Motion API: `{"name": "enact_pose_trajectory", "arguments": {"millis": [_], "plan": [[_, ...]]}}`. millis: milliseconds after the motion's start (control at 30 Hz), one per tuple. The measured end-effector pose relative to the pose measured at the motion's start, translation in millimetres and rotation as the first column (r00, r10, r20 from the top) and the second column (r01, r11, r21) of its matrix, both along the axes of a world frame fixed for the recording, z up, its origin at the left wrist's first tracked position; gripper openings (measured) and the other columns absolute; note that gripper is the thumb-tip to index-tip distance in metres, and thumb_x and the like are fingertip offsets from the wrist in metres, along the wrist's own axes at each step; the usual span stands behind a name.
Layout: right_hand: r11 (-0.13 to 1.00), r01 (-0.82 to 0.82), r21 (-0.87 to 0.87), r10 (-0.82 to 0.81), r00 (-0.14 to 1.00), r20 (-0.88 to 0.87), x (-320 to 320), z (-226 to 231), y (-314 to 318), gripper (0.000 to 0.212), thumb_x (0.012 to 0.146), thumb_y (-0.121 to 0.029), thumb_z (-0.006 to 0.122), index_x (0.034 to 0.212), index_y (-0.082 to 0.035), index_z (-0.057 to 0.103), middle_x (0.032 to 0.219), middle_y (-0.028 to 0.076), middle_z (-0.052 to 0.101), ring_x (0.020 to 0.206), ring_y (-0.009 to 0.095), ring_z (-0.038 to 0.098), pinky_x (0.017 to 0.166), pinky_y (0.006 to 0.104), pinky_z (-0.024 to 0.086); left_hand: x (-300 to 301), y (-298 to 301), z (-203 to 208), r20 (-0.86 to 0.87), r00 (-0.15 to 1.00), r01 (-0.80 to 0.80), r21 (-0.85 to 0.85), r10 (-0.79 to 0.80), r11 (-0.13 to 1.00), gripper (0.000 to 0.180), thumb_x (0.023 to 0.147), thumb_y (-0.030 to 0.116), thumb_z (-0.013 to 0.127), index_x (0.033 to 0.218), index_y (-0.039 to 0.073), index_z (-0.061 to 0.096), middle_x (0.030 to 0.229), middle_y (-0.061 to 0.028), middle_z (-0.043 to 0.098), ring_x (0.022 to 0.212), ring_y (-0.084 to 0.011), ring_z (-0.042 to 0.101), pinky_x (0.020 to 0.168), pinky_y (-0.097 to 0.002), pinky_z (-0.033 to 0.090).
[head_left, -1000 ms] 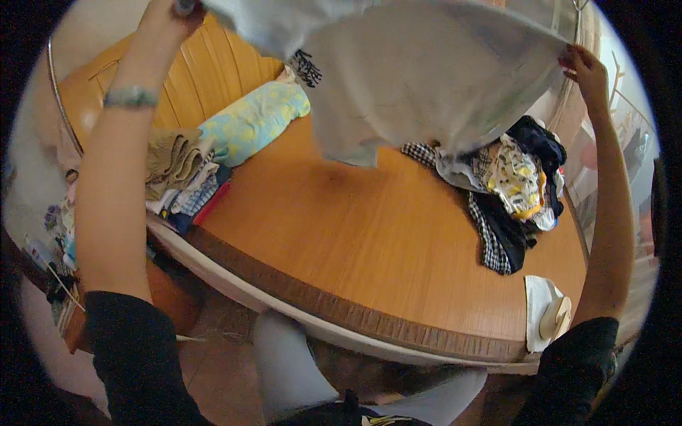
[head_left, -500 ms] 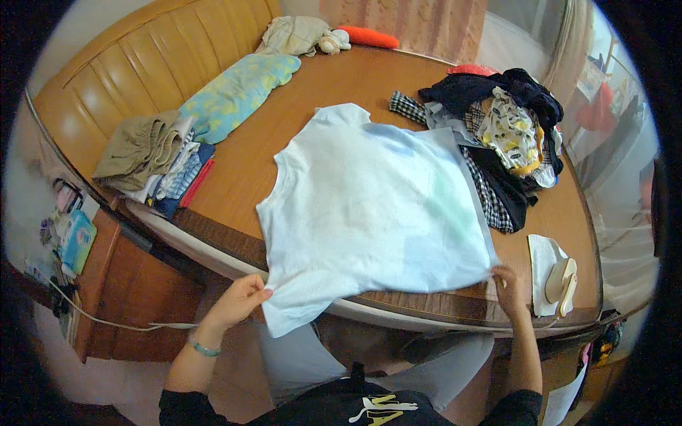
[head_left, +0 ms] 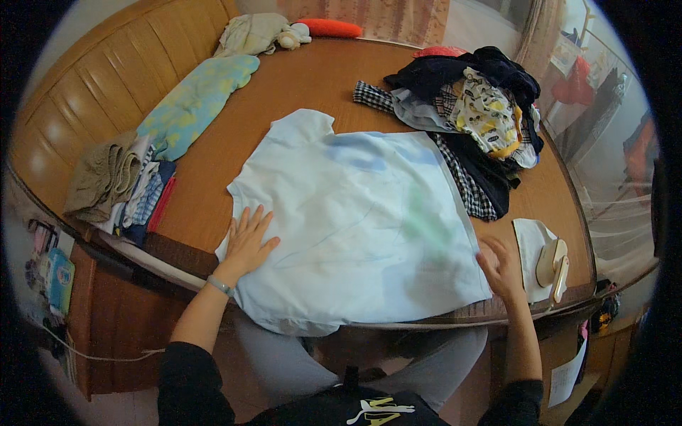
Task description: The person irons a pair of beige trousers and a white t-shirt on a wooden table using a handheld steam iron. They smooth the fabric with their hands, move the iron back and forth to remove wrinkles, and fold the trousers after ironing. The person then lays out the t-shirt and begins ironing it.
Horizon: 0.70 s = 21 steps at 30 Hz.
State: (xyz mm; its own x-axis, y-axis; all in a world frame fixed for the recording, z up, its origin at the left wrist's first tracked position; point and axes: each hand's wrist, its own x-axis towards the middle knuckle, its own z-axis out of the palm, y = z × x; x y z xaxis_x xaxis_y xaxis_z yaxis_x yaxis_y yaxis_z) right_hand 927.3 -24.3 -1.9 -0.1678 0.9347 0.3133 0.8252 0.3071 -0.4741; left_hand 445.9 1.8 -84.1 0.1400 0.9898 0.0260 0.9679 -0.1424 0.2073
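A pale white-blue T-shirt (head_left: 348,220) is spread on the brown bed board, its neck end to the left and its hem to the right. Bluish and green patches show faintly on it. My left hand (head_left: 247,241) lies flat on the cloth near the neckline, fingers spread. Just beside the hem, my right hand (head_left: 501,270) hovers with fingers apart and slightly bent, holding nothing. The shirt's lower sleeve hangs over the near edge, close to my legs.
A small cream iron (head_left: 550,266) rests at the right by a white cloth (head_left: 527,238). A heap of clothes (head_left: 483,106) lies at the far right. Folded clothes (head_left: 117,184) and a blue-yellow pillow (head_left: 195,106) line the headboard (head_left: 114,85) at left.
My left hand has let go of the near sleeve and moved up onto the shirt. My right hand has released the hem corner. The near sleeve has dropped, and the view has shifted slightly.
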Motion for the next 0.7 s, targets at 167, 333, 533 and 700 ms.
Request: {"name": "enact_pose_trajectory", "arguments": {"millis": [167, 333, 533, 700], "plan": [[0.987, -0.153, 0.038, 0.147, 0.98, 0.132, -62.8, -29.5, 121.8, 0.052, 0.084, -0.036, 0.049, 0.125, -0.007, 0.039, 0.134, 0.018, 0.029, 0.125, 0.034, 0.024, 0.101, 0.04, 0.022, -8.7, -4.1, 0.7, -0.046, 0.998, -0.05, -0.04, 0.048, 0.998, 0.067, 0.082, 0.048, 0.043, 0.133, 0.009, 0.026, 0.14, -0.0145, 0.016, 0.13, -0.0335, 0.009, 0.102, -0.0522, 0.007], [0.999, 0.035, 0.013, -0.037, 0.926, 0.376, -62.3, -106.8, 194.4, 0.059, 0.084, -0.049, 0.039, 0.127, -0.009, 0.037, 0.135, 0.014, 0.029, 0.126, 0.031, 0.023, 0.101, 0.0446, 0.019, -45.0, -10.2, 0.6, -0.057, 0.991, -0.116, 0.044, 0.118, 0.992, 0.064, 0.079, 0.046, 0.049, 0.124, 0.002, 0.039, 0.13, -0.0193, 0.034, 0.122, -0.0342, 0.028, 0.099, -0.0504, 0.017], [0.992, -0.021, 0.121, 0.008, 0.994, 0.112, -67.4, -75.5, 256.4, 0.035, 0.085, -0.031, 0.047, 0.098, 0.0, 0.056, 0.101, 0.016, 0.053, 0.094, 0.034, 0.05, 0.08, 0.0396, 0.04, -70.1, 123.7, 29.9, 0.19, 0.949, -0.286, 0.179, 0.252, 0.941, 0.053, 0.079, 0.038, 0.053, 0.111, -0.004, 0.049, 0.113, -0.0225, 0.05, 0.106, -0.0344, 0.046, 0.09, -0.0425, 0.034], [0.982, -0.082, 0.17, 0.084, 0.996, -0.007, -105.6, -82.2, 335.5, 0.021, 0.078, -0.012, 0.054, 0.097, -0.003, 0.058, 0.098, 0.015, 0.054, 0.096, 0.033, 0.049, 0.083, 0.0371, 0.04, -81.8, 241.2, 12.0, 0.321, 0.781, -0.594, 0.114, 0.536, 0.796, 0.045, 0.079, 0.031, 0.055, 0.11, -0.002, 0.05, 0.111, -0.0192, 0.052, 0.104, -0.0292, 0.048, 0.085, -0.0382, 0.039]]}}
